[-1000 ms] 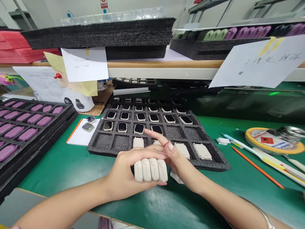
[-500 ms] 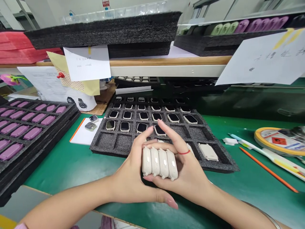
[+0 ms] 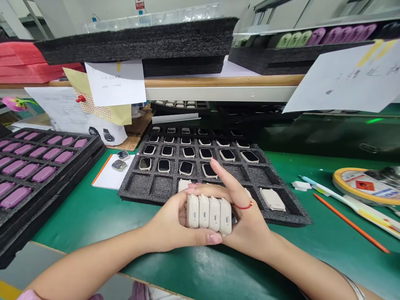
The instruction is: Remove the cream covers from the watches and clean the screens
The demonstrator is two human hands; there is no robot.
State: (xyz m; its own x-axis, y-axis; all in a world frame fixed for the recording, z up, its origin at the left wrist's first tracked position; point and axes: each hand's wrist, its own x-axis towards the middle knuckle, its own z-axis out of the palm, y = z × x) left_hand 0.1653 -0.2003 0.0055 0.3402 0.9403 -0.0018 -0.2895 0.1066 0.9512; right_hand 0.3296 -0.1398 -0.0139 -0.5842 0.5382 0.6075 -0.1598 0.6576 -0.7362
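Several cream smartwatch cases (image 3: 209,212) stand side by side in a row between my hands, above the front of a foam tray. My left hand (image 3: 175,221) grips the row from the left, its thumb along the lower edge. From the right, my right hand (image 3: 246,216) holds the same row, fingers behind it and the index finger raised. Small slots show on the sides facing me. In the black foam tray (image 3: 140,199) lie several cream watches with dark screens (image 3: 186,168). One cream case (image 3: 273,199) sits in its front right compartment.
At the left stands a foam tray of purple cases (image 3: 43,174). Two watches (image 3: 119,165) lie on white paper (image 3: 106,177). To the right are an orange stick (image 3: 350,223), a white-blue pen-like tool (image 3: 340,193) and a tape roll (image 3: 362,185). A shelf (image 3: 200,92) crosses overhead.
The row of cases has been turned, so slotted sides face me instead of sides with oval buttons. My left fingers and thumb have closed in on the row.
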